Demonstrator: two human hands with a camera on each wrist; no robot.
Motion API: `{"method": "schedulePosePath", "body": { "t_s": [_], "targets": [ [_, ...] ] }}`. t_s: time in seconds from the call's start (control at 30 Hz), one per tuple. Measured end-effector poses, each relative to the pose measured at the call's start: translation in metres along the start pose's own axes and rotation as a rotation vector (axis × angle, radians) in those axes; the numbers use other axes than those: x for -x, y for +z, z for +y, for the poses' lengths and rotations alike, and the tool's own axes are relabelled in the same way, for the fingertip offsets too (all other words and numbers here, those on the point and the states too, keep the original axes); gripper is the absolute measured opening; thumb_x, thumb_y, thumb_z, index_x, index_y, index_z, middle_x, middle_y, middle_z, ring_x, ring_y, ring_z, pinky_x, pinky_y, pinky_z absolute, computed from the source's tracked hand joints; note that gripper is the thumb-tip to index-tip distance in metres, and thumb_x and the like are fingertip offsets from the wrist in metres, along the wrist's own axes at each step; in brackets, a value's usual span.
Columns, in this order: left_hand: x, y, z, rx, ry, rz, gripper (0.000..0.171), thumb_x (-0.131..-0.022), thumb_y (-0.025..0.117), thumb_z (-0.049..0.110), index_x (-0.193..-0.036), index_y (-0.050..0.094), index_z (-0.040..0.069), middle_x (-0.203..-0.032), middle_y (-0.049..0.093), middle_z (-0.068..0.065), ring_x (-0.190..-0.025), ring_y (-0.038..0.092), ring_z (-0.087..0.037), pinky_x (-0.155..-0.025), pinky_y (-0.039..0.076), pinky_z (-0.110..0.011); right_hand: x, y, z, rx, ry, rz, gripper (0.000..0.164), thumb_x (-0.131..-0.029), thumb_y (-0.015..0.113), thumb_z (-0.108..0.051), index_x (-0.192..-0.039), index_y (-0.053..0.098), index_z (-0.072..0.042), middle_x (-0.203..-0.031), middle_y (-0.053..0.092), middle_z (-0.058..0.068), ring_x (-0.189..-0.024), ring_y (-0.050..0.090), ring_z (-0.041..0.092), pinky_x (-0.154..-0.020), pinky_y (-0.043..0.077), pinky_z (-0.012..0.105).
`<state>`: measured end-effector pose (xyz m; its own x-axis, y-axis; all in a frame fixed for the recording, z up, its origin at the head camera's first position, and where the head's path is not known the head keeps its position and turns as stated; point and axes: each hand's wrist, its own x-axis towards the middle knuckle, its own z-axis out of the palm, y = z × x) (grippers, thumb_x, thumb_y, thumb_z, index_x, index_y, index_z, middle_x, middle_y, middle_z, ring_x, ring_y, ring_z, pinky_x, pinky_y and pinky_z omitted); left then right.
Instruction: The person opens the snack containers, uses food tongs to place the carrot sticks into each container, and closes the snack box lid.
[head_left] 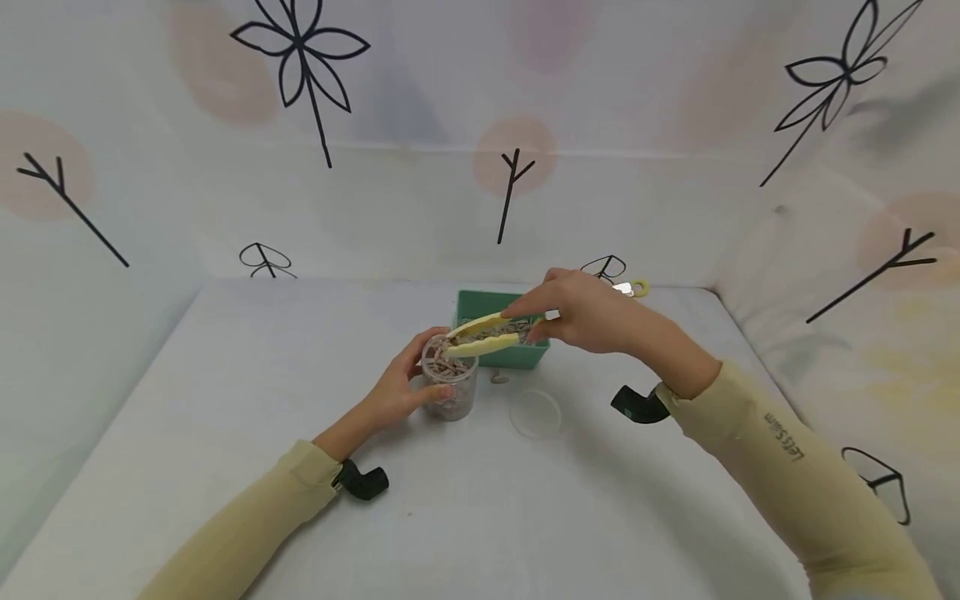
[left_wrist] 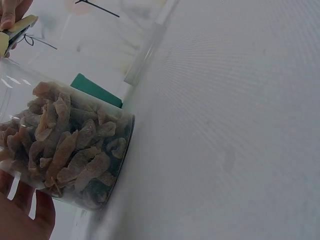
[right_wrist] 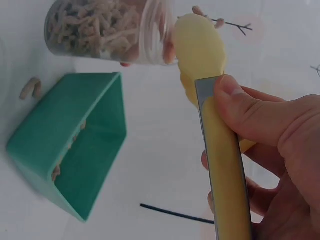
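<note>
My left hand (head_left: pixel 397 387) grips a clear plastic jar (head_left: pixel 461 400) from the side, thumb in front. Small brown, curled dried pieces (left_wrist: pixel 75 145) fill much of it. In my right hand (head_left: pixel 592 312) is a pair of yellow-tipped tongs (right_wrist: pixel 225 165) with metal arms, pinched between thumb and fingers. The tong tips are right at the jar's open mouth, and bits of brown piece (right_wrist: pixel 198 10) stick out past them in the right wrist view. Behind the jar stands a green rectangular box (head_left: pixel 513 358) holding more of the brown pieces.
A round clear lid (head_left: pixel 535 414) lies flat on the white table (head_left: pixel 480 517), right of the jar. One loose brown piece (head_left: pixel 499 377) lies in front of the green box. Patterned cloth walls (head_left: pixel 420 200) enclose the table at the back and sides.
</note>
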<state>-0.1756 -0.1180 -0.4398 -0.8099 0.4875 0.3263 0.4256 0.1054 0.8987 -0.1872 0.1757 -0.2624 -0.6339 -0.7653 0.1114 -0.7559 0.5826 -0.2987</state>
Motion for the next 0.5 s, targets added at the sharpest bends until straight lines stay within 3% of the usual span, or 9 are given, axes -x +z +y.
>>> {"method": "schedulePosePath", "body": {
  "t_s": [0.13,0.5],
  "targets": [
    [-0.0001,0.0003,0.0015,0.004,-0.023,-0.010,0.078,-0.091,0.076,0.023,-0.155,0.031,0.020,-0.146,0.046,-0.010,-0.130,0.047,-0.028,-0.104,0.040,-0.054,-0.0031,0.0056,-0.0041,0.018,0.000,-0.030,0.039,-0.084,0.082,-0.014,-0.121,0.074,-0.020,-0.115,0.072,-0.009,-0.093,0.055,0.016,-0.070,0.049,0.031],
    [0.0002,0.0001,0.0021,-0.009,-0.024,-0.009,0.079,-0.090,0.076,0.025,-0.154,0.031,0.022,-0.146,0.047,-0.009,-0.129,0.048,-0.026,-0.104,0.040,-0.054,-0.0047,0.0070,-0.0040,0.012,0.022,-0.066,0.036,-0.085,0.081,-0.014,-0.120,0.075,-0.017,-0.116,0.071,-0.007,-0.094,0.054,0.015,-0.069,0.049,0.031]
  ]
}}
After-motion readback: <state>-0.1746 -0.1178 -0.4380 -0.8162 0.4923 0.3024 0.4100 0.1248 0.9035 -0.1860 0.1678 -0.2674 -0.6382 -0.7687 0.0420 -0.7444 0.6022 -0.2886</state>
